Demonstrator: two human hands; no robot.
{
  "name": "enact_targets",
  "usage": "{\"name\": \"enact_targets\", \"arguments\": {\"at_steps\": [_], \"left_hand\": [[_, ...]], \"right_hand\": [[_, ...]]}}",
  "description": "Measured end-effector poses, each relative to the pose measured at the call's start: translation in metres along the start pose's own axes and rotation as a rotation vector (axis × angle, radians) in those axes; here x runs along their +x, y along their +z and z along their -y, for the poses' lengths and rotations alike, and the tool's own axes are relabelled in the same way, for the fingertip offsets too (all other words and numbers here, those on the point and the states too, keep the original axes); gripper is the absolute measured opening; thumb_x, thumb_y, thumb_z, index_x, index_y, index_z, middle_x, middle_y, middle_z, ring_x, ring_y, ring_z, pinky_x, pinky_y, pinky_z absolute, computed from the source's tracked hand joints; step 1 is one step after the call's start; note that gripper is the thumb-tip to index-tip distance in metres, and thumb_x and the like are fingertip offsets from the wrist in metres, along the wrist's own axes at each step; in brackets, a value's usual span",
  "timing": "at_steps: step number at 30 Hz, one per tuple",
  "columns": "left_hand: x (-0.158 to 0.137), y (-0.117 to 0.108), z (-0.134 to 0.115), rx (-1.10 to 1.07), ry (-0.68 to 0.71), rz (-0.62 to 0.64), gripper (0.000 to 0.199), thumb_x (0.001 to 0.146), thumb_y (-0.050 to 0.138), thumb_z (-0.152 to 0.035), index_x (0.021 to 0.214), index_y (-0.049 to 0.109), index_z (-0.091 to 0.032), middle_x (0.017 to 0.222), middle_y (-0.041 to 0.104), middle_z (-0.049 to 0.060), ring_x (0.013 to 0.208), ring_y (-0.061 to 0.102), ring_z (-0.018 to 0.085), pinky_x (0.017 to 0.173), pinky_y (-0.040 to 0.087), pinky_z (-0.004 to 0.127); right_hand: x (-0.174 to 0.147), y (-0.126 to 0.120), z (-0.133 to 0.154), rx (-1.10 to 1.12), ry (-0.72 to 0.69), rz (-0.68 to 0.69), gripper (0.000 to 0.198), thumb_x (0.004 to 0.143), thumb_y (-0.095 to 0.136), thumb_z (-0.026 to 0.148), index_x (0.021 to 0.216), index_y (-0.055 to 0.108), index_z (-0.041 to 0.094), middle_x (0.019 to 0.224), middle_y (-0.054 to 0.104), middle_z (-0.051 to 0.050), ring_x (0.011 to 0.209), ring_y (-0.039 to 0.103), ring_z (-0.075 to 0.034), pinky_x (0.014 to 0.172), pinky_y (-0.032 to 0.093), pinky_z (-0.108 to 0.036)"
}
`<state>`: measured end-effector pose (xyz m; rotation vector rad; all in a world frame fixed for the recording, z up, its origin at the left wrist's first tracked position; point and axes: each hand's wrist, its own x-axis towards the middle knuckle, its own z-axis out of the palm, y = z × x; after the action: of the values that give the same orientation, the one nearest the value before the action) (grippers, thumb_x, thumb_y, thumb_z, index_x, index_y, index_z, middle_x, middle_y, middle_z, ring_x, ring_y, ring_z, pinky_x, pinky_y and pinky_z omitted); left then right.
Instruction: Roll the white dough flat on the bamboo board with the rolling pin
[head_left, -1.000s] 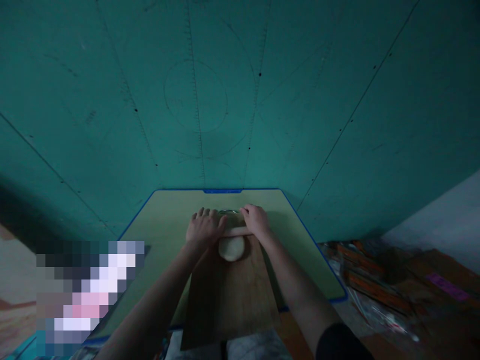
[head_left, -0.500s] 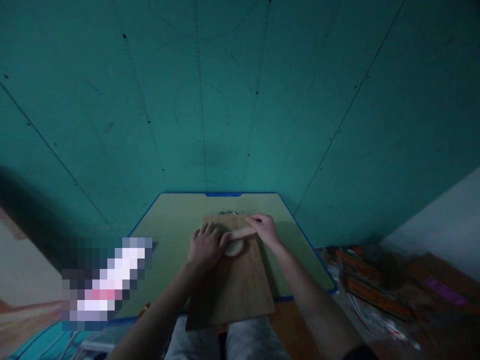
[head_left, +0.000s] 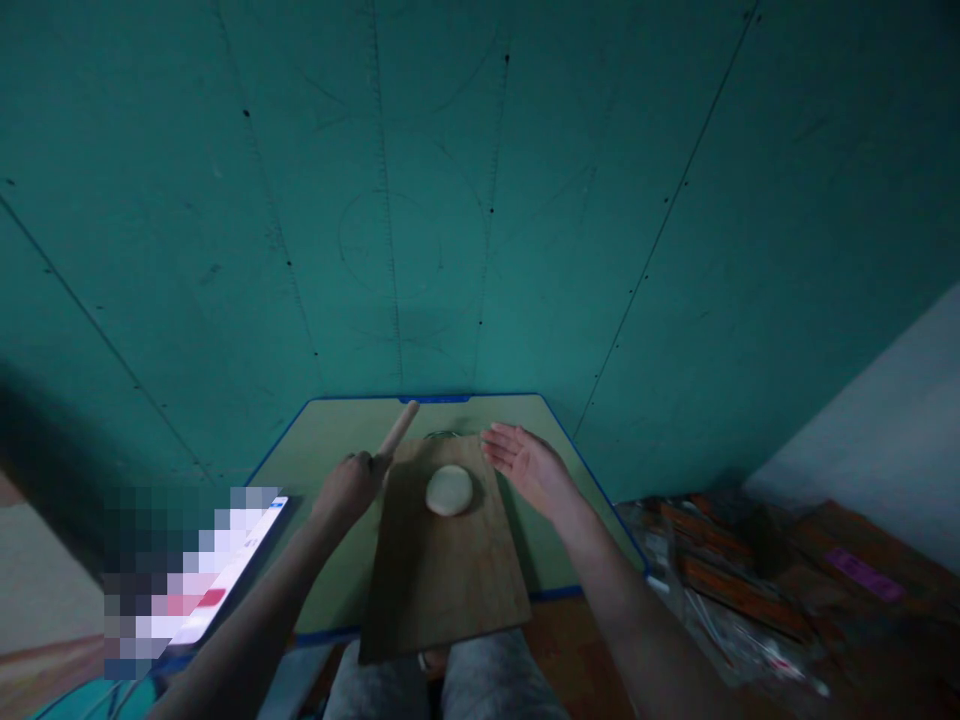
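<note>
My left hand (head_left: 348, 490) is closed around one end of a small wooden rolling pin (head_left: 399, 428), which points up and away beyond the board's left edge. A round, flattened piece of pale dough (head_left: 449, 490) lies on the upper part of the wooden cutting board (head_left: 454, 590). Just right of the board's far corner, my right hand (head_left: 529, 468) is open, fingers stretched out with nothing in them. Neither hand touches the dough.
The board lies on a pale table (head_left: 337, 430) with a blue rim, its near end jutting over the edge above my legs. A partly blurred phone-like screen (head_left: 232, 570) stands at left. Cardboard and plastic wrapping (head_left: 750, 600) lie at right. A green wall (head_left: 420, 200) rises behind.
The rolling pin has left the dough and gone left in my left hand. My right hand has let go of it and opened. The dough is now fully uncovered.
</note>
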<state>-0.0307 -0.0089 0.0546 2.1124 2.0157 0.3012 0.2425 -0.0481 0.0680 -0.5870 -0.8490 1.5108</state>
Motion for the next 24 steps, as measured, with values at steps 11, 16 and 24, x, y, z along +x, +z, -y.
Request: {"name": "enact_targets", "arguments": {"at_steps": [11,16,24], "left_hand": [[-0.017,0.002,0.02,-0.036,-0.205,0.079,0.047,0.095,0.029,-0.04,0.104,0.065,-0.012,0.097,0.073,0.026,0.094,0.072,0.038,0.076,0.053,0.046],[-0.021,-0.007,0.001,-0.207,-0.112,-0.051,0.051,0.093,0.037,-0.04,0.125,0.057,-0.005,0.127,0.06,0.033,0.121,0.058,0.044,0.098,0.042,0.061],[-0.035,0.016,-0.113,-0.783,0.123,-0.084,0.061,0.1,0.022,-0.05,0.144,0.047,-0.015,0.153,0.046,0.01,0.144,0.038,0.02,0.117,0.031,0.035]], "right_hand": [[0.006,0.004,-0.028,0.024,-0.041,-0.157,0.026,0.059,0.091,0.034,0.069,0.073,0.018,0.064,0.074,-0.002,0.055,0.068,-0.013,0.053,0.054,-0.022],[0.003,0.006,-0.027,0.014,0.002,-0.148,0.033,0.065,0.086,0.046,0.068,0.072,0.017,0.062,0.073,-0.004,0.054,0.069,-0.015,0.054,0.055,-0.024],[0.009,0.034,-0.072,-0.16,-0.097,-0.245,0.043,0.077,0.068,0.056,0.103,0.074,0.022,0.118,0.073,-0.007,0.124,0.059,-0.025,0.107,0.043,-0.041]]}}
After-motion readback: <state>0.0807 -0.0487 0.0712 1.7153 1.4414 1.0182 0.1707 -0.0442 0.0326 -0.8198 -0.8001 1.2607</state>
